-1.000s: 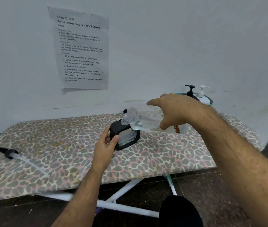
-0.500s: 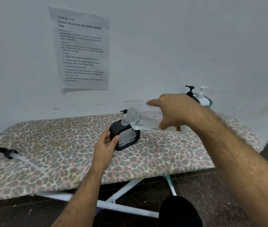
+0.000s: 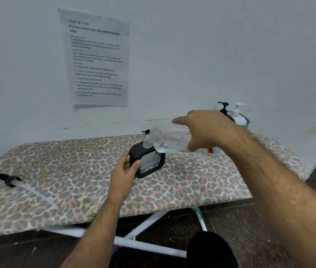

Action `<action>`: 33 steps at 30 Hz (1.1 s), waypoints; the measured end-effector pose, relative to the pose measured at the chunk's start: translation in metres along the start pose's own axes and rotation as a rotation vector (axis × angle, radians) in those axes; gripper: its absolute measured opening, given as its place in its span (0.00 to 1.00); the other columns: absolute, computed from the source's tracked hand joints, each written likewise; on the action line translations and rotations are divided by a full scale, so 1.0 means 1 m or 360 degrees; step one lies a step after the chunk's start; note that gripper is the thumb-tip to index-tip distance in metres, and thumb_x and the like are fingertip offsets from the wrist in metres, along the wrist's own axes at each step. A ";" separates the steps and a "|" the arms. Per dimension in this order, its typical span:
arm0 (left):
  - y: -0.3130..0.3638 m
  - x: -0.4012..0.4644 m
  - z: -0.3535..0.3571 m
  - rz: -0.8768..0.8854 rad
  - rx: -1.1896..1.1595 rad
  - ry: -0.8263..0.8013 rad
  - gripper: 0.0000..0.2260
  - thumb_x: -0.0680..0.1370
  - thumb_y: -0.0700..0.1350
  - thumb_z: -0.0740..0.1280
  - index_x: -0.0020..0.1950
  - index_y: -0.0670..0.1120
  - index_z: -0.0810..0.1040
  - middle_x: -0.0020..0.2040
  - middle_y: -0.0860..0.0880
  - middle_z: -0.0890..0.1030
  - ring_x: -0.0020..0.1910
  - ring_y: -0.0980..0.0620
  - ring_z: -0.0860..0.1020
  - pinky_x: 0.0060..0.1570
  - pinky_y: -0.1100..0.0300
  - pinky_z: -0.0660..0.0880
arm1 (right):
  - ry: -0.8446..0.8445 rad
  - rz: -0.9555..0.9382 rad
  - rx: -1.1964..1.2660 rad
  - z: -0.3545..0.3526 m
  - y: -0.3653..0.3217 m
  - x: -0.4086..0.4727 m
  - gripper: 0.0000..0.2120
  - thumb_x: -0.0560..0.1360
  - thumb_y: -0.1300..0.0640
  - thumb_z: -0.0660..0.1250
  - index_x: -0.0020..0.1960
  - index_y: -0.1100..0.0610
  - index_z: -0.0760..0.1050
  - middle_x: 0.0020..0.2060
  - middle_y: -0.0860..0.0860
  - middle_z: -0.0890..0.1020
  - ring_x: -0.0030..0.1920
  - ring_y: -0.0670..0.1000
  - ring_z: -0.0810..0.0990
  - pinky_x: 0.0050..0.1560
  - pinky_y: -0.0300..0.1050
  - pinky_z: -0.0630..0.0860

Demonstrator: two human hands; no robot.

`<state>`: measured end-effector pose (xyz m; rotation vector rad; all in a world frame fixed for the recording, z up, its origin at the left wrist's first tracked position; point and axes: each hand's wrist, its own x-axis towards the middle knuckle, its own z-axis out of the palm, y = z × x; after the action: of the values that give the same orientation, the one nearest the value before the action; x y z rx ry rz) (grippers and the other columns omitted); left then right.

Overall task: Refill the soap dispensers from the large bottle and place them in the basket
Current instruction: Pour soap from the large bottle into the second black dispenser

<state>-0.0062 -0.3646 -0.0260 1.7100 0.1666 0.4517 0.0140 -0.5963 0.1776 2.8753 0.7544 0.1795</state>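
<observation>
Right hand (image 3: 209,130) tips large bottle (image 3: 170,142) into dispenser (image 3: 146,161), left hand (image 3: 124,171) steadying.

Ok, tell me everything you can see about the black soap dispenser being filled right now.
The black soap dispenser is a squat, rounded-square body, seemingly black plastic, with a clear front window showing a little liquid low inside. Its pump is off, leaving a clear threaded neck open. It stands upright on the leopard-print board. The left hand grips its left side, while the large clear bottle, tipped by the right hand, meets its neck.
</observation>
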 end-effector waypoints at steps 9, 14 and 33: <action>-0.002 0.001 -0.001 -0.0009 0.0031 -0.0006 0.27 0.78 0.52 0.69 0.76 0.55 0.66 0.66 0.48 0.78 0.62 0.52 0.78 0.60 0.51 0.78 | 0.0056 0.0000 -0.0040 0.001 -0.001 0.003 0.39 0.70 0.48 0.72 0.77 0.41 0.59 0.60 0.48 0.75 0.57 0.51 0.75 0.45 0.46 0.68; -0.001 0.001 -0.001 -0.0001 0.0037 -0.0013 0.27 0.78 0.52 0.69 0.76 0.54 0.66 0.65 0.49 0.78 0.61 0.53 0.78 0.59 0.54 0.78 | 0.0058 0.0005 -0.0075 0.000 -0.002 0.003 0.39 0.71 0.49 0.72 0.77 0.41 0.58 0.61 0.48 0.75 0.59 0.51 0.75 0.52 0.49 0.67; 0.006 -0.003 0.000 0.0010 0.0046 -0.0008 0.27 0.79 0.48 0.68 0.77 0.52 0.65 0.60 0.51 0.77 0.53 0.59 0.77 0.41 0.73 0.76 | 0.0030 0.0016 -0.0093 -0.005 -0.007 0.002 0.37 0.71 0.51 0.71 0.76 0.41 0.60 0.57 0.48 0.75 0.55 0.51 0.76 0.54 0.50 0.66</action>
<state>-0.0100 -0.3670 -0.0206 1.7401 0.1652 0.4517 0.0122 -0.5889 0.1810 2.8269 0.7256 0.2259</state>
